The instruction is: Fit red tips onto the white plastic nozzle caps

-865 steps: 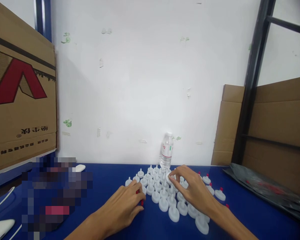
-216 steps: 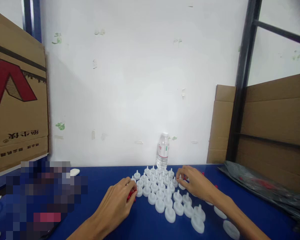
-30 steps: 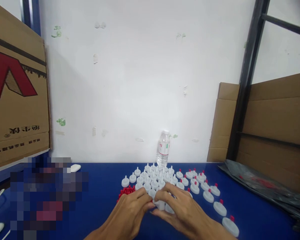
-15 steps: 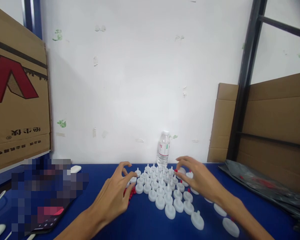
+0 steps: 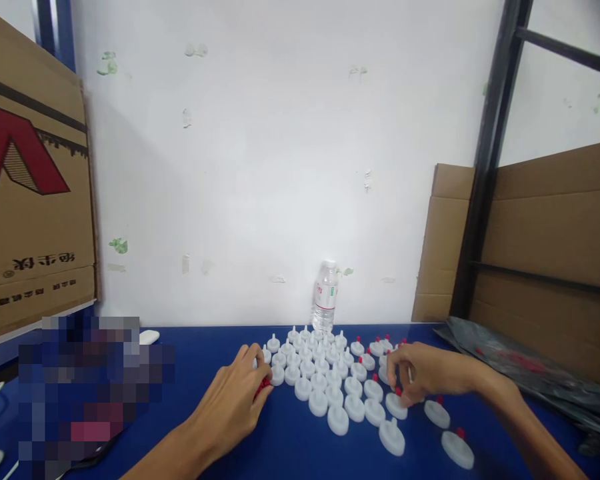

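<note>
My left hand (image 5: 235,397) is low over a small pile of red caps (image 5: 263,386), its thumb and curled fingertips closed around some of them. The hand hides part of the pile. To the right, my right hand (image 5: 427,372) has its thumb and fingers bent around a white nozzle lid (image 5: 395,407) with a red cap (image 5: 399,392) on its tip. Between the hands stand many white nozzle lids (image 5: 338,420) with bare upright tips. Other lids on the right carry red caps, such as the lid (image 5: 457,451) near the front.
A water bottle (image 5: 325,297) stands against the wall behind the lids. Grey plastic bags (image 5: 525,373) lie at the right. Cardboard (image 5: 35,200) rises at the left, above a pixelated patch on the blue table (image 5: 280,447).
My right hand has moved right and toward me, from the back lids to a red-capped one. The left hand's fingers have lowered and drawn together at the red caps. The camera has shifted slightly.
</note>
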The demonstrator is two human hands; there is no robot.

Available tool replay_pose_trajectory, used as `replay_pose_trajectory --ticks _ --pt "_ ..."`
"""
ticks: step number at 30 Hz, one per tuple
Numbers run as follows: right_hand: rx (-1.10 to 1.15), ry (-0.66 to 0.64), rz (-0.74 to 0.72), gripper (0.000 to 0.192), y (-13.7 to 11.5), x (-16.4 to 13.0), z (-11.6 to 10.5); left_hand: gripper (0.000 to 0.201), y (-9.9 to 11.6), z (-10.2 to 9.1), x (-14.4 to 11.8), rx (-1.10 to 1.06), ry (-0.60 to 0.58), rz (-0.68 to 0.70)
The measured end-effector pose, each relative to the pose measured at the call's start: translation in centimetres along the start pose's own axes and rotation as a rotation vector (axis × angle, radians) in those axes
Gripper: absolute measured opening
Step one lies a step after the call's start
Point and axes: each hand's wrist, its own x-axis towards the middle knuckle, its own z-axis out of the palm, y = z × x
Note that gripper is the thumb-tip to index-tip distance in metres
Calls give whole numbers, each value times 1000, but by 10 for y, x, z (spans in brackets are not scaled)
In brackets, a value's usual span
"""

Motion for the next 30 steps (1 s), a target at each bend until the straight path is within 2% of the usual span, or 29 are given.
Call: replay_pose_trajectory --ticks 3,4,5,8,10,14,17,19,21,25,27,30 --pt "4 111 -50 33 -9 -9 -6 17 -2 7 0 13 -2 -8" --pt "35 108 -82 32 -13 -13 -7 17 -2 9 0 11 -1 -8" --pt "75 70 -110 33 -18 -15 -7 17 -3 10 0 6 1 -6" --pt "171 -174 -131 46 -30 -15 1 19 -3 12 1 -1 -13 -3" --pt "188 -267 -137 49 -33 -8 11 20 -3 12 1 8 -36 -8" --pt "194 -234 -174 42 -28 2 23 19 -2 11 1 5 -52 -10" --pt "188 -219 -192 40 -30 -2 19 17 -1 11 1 11 -44 -31" --pt "169 -127 -255 36 -37 -9 14 16 0 11 1 18 -48 -45" --pt "203 30 -338 33 -48 -14 11 17 0 11 1 14 -60 -49" --pt "344 292 -428 31 -65 -9 17 16 1 8 2 13 -85 -69" --pt "271 387 -440 29 -68 -1 25 16 1 6 3 22 -73 -91" --pt "27 515 -464 21 -68 12 38 16 1 5 4 22 -71 -96"
